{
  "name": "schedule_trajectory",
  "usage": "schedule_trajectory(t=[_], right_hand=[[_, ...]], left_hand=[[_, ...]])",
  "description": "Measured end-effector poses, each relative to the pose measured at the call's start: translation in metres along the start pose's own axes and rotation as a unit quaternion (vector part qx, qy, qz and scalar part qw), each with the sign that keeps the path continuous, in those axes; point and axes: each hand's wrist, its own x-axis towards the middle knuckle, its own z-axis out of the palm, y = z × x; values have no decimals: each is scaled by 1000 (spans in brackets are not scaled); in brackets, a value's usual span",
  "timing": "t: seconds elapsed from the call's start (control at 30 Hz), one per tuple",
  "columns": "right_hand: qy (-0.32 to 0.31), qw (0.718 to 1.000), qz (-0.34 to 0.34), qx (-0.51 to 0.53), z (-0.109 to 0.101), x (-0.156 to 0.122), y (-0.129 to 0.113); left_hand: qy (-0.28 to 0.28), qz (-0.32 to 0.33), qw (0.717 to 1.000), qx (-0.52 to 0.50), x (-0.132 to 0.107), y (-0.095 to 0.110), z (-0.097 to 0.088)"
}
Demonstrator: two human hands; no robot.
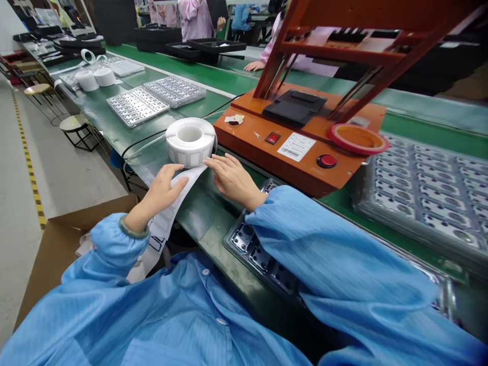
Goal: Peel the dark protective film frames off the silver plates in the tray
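**Left hand (162, 192) and right hand (233, 179) gathering at the white roll (190, 155)**

And here the roll is sitting flat on the green counter (200, 206), just beside the orange machine (244, 127), its loose strip (162, 222) trailing over the edge towards the cardboard box (49, 254). The left hand is hovering across that strip, thumb and fingers standing well apart. Over on the other side, the right hand is stretching its fingertips to the roll's lower edge; its thumb is hiding, so whether it is pinching anything, I cannot tell. Below the right sleeve (324, 249), a plastic tray (263, 258) is lying partly covered.
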Motion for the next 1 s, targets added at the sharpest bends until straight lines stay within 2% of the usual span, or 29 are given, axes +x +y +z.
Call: schedule_trajectory(t=[0.13, 0.23, 0.4, 0.63, 0.83, 1.0], right_hand=[[2, 1000, -8, -2, 2, -4, 3], [11, 1000, -8, 2, 6, -7, 7], [13, 1000, -9, 7, 11, -10, 11], [22, 1000, 1, 16, 13, -11, 11], [27, 999, 8, 19, 14, -12, 10], [27, 999, 12, 20, 15, -12, 9]], left_hand=[[-119, -56, 991, 12, 31, -4, 19], [-159, -74, 984, 0, 40, -7, 25], [-220, -89, 970, -52, 47, -14, 23], [-224, -123, 963, -84, 51, -21, 24], [-223, -108, 967, -65, 49, -17, 29], [-211, -99, 972, -32, 53, -13, 23]])
